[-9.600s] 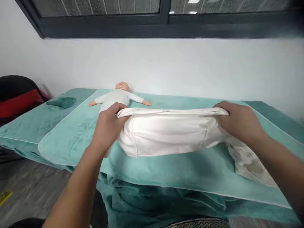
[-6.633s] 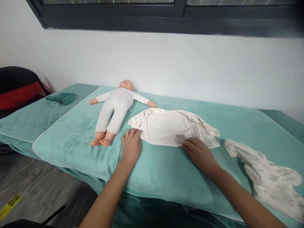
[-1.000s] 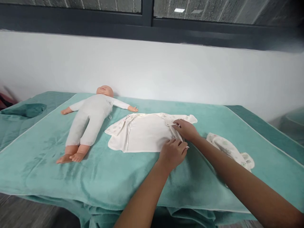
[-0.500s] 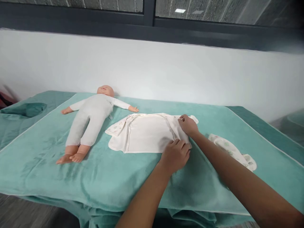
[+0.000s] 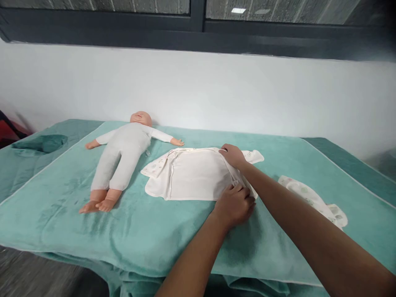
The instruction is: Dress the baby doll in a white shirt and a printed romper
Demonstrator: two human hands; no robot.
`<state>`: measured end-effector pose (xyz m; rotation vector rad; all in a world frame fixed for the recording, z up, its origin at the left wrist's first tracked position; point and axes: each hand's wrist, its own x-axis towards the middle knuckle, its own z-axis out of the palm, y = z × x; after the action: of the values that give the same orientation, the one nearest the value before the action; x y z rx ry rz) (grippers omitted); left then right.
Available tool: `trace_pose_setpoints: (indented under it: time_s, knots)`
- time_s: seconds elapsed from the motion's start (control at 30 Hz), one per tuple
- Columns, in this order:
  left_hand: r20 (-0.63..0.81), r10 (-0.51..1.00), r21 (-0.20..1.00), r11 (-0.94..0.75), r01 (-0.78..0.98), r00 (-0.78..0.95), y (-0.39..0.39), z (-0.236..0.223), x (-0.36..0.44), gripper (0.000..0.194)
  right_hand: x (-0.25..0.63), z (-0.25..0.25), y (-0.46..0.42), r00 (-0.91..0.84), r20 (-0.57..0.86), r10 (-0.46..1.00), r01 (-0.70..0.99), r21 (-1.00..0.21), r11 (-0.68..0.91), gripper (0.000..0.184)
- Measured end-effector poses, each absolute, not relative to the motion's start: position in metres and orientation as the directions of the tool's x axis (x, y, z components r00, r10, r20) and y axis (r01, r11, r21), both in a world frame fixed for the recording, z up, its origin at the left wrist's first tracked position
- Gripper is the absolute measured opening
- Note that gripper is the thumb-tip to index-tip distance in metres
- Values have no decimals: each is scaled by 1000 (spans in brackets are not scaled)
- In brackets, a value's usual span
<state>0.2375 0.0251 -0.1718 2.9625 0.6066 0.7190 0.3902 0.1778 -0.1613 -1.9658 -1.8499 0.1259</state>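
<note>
A white baby shirt (image 5: 194,175) lies spread open on the bed, its patterned sleeves out to either side. My left hand (image 5: 235,205) has its fingers curled over the shirt's lower right edge and grips the cloth there. At the top right, by the collar, my right hand (image 5: 233,156) is closed on the shirt's front panel; its fingertips are partly hidden. A baby doll (image 5: 126,140) in a white body suit rests on its back to the left, one arm stretched toward the shirt.
Patterned baby pants (image 5: 309,196), or a similar small garment, lie to the right, partly behind my right forearm. A green cover (image 5: 148,239) drapes over the bed's front edge. Behind stands a white wall (image 5: 198,90) under a dark window frame (image 5: 123,35).
My right hand has moved left along the shirt's top edge, toward the collar, uncovering more of the right sleeve. My left hand stays at the lower edge. The view has shifted slightly.
</note>
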Motion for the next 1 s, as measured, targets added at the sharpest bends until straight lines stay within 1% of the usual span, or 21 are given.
trace_pose_setpoints:
  time_s: [0.13,0.23,0.33,0.53,0.63,0.7,0.8,0.9,0.97,1.0]
  knots:
    - [432,380,123,-923,364,818,24,-172,238,26,398,-165,190,172,202,964,915,-395,-80,28]
    - [425,377,143,-926,351,823,24,-171,237,24,398,-168,191,191,191,963,922,-373,-109,30]
    - [420,370,156,-929,335,829,24,-169,236,28,394,-171,187,175,214,961,944,-312,-102,30]
    - [430,406,213,-914,346,806,23,-168,235,25,383,-167,179,66,282,957,984,-179,-15,28]
    - [471,427,241,-904,353,772,22,-170,235,23,369,-159,179,-14,301,953,986,-157,64,33]
    - [505,445,266,-895,357,740,22,-169,236,21,352,-152,180,-95,305,948,977,-153,147,34]
    - [556,499,336,-866,370,665,17,-167,230,18,314,-143,178,-298,285,911,916,-184,357,31]
    - [577,574,404,-819,408,581,7,-166,206,18,272,-137,177,-506,275,817,791,-230,567,34]
    - [592,609,403,-791,461,528,1,-168,177,21,248,-138,180,-572,264,776,752,-208,625,35]
    - [607,617,381,-779,497,502,-2,-169,160,23,238,-139,182,-584,256,770,752,-186,632,36]
